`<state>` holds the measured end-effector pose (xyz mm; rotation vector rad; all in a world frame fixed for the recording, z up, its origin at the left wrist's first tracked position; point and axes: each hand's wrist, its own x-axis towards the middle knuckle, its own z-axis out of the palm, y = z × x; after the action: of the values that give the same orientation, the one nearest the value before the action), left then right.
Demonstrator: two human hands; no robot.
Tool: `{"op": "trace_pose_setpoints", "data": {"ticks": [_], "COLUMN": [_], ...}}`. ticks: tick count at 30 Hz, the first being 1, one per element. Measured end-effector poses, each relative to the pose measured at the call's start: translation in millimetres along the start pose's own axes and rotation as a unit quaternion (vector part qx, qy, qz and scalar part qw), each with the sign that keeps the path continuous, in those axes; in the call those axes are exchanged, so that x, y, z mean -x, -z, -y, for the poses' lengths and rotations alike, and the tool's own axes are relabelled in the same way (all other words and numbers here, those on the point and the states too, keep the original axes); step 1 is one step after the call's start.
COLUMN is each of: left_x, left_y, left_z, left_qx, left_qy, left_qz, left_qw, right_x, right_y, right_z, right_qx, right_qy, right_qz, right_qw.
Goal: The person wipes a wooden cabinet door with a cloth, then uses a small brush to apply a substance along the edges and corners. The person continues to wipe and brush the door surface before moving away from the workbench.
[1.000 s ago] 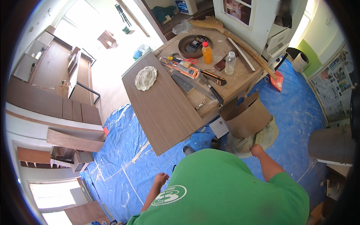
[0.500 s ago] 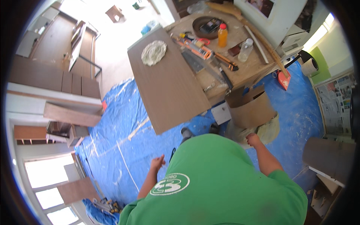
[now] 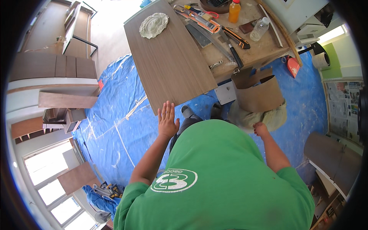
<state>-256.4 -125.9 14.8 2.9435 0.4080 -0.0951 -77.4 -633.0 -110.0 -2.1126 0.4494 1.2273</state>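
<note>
My left hand [image 3: 167, 122] is open, palm down, with fingers stretched toward the near edge of a long wood-grain board [image 3: 168, 65]. The fingertips meet or overlap that edge; actual contact is hard to tell. On the board's far end lies a crumpled whitish round piece [image 3: 153, 25]. My right hand [image 3: 261, 129] is closed beside a pale, filled sack [image 3: 275, 119]; whatever its fingers may hold is hidden. Above the sack stands a curved brown sheet [image 3: 260, 93], bent into an open loop.
The board overhangs a worktable [image 3: 264, 51] bearing an orange-black utility knife [image 3: 235, 38], a dark-handled knife [image 3: 235, 56], an orange bottle [image 3: 234, 11] and a clear bottle [image 3: 260, 29]. Blue sheeting [image 3: 115, 115] covers the floor. A red dustpan [image 3: 293, 67] lies right of the table.
My left hand has risen forward to the board's near edge, its fingers now stretched out. My right hand stays closed near the sack. The view has shifted, bringing the table nearer the top.
</note>
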Motion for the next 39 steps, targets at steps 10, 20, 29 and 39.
{"op": "trace_pose_setpoints", "data": {"ticks": [10, 20, 29, 39], "left_x": [-8, -27, -44, -58], "left_y": [-4, -6, -7, -12], "left_z": [-6, -12, -39, -46], "left_qx": [-0.001, -0.038, -0.007, -0.039], "left_qy": [0.000, -0.053, -0.077, -0.117], "left_qz": [0.041, 0.039, 0.059, 0.034], "left_qw": [0.999, 0.997, 0.995, 0.992], "right_x": [0, -17, -4, -4], "right_y": [-2, -3, -5, 4], "right_z": [-18, -23, 5, 3], "right_qx": [-0.025, 0.000, -0.042, -0.004], "right_qy": [-0.035, 0.032, 0.016, 0.000], "right_qz": [0.021, 0.019, -0.004, 0.022], "right_qw": [0.999, 0.999, 0.999, 1.000]}}
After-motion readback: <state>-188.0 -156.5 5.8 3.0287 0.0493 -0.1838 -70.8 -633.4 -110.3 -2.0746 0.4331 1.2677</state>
